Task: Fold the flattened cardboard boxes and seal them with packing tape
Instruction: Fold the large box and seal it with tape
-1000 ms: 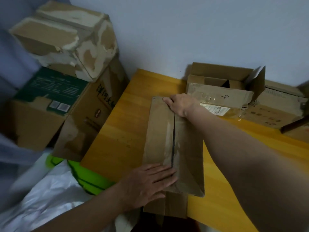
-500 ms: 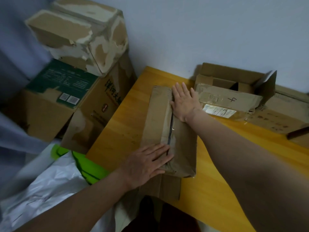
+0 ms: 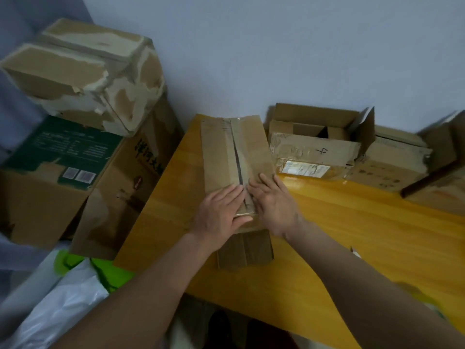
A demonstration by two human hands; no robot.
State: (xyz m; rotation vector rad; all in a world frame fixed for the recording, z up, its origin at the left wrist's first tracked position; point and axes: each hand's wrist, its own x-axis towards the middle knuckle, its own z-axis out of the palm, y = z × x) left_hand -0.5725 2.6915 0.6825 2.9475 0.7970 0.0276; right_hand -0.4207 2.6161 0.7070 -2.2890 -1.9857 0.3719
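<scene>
Table (image 3: 352, 222): both hands flat on box (image 3: 226, 152)

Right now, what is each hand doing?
Left hand: open, pressing flat on the cardboard box.
Right hand: open, pressing the box too.

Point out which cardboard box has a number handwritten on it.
The open box against the wall, just right of the box under both hands: a "4" is written on its front flap. The others show only print, tape or torn paper.

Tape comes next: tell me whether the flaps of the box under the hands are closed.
Closed: the flaps lie flat, meeting along a dark seam, both hands pressing them.
</scene>
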